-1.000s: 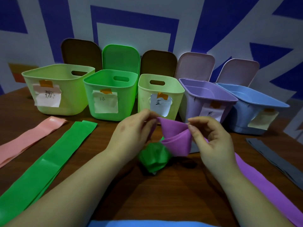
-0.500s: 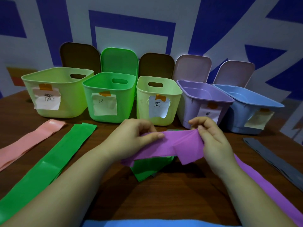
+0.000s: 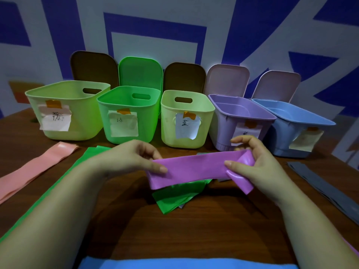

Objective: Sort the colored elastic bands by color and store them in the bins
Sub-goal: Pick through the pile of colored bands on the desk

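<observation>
The left hand (image 3: 134,158) pinches one end of a purple band (image 3: 186,169), thumb flat on its front face and the other fingers curled behind. The right hand (image 3: 256,164) grips the other end, where the smooth, slightly glossy rubber folds back on itself into a loose flap hanging below the thumb; its index finger sticks out free above. Between the two hands the band runs as a flat, taut strip above the wooden table (image 3: 194,230).

Just under it lies a folded green band (image 3: 174,197), crinkled and shiny (something grey peeks from beneath its lower edge, too small to identify). A long green band (image 3: 48,200) lies flat to the left, a pink band (image 3: 33,171) beyond that, a grey band (image 3: 320,183) to the right, and a blue band (image 3: 184,264) along the near edge.

Behind stand five rounded plastic bins with paper labels: pale green bin (image 3: 81,117), bright green bin (image 3: 147,117), small pale green bin (image 3: 206,121), purple bin (image 3: 225,125), blue bin (image 3: 281,136). The purple and blue interiors look empty; the others' bottoms are hidden.
</observation>
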The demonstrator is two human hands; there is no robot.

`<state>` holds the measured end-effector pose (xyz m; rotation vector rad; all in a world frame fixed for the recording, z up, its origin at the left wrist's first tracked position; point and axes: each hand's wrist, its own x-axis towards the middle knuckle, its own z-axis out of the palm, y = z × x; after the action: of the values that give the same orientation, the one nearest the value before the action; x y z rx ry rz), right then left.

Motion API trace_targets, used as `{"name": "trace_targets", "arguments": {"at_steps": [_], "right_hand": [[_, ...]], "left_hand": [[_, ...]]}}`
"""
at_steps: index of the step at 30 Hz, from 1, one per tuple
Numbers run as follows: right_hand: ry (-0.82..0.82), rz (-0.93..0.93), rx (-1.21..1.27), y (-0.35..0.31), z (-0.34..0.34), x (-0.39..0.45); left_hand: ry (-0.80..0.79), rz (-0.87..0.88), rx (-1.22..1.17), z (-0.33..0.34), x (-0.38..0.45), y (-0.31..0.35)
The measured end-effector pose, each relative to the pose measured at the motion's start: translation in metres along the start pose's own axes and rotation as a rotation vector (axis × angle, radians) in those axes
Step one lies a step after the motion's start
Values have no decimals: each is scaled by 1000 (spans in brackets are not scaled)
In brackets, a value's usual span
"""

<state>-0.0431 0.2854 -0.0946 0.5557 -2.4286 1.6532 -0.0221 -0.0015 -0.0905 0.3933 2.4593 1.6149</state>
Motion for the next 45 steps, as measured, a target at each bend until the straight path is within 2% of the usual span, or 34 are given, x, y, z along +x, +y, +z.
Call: {"name": "trace_targets", "arguments": {"at_steps": [5, 10, 16, 18, 21, 25, 32, 36, 39, 41, 45], "right_hand": [[25, 64, 40, -1, -5, 0], [-54, 133, 37, 7, -3, 4], [-157, 284, -236, 24, -2, 10], [-154, 353, -271, 24, -2, 9], [-85, 435, -176, 21, -3, 10], [-73, 516, -62, 18, -2, 12], [-56, 466, -148, 19, 4, 12], [-132, 357, -360, 21, 5, 6], [-184, 377, -439, 23, 0, 5], [-164, 411, -366, 23, -5, 6], [24, 398, -84, 24, -11, 12]], "left_hand": [[77, 15, -149, -15, 0, -12], [360, -70, -289, -17, 7, -17], [648, -8, -503, -16, 13, -18], [693, 3, -492, -18, 14, -20], [738, -21, -434, -19, 16, -24], [780, -7, -441, -21, 17, -27], [772, 17, -400, -16, 19, -28], [763, 1, -425, -17, 20, -31], [718, -67, -514, -20, 20, -34], [686, -150, -597, -22, 20, -35], [656, -214, -696, -29, 22, -38]]}}
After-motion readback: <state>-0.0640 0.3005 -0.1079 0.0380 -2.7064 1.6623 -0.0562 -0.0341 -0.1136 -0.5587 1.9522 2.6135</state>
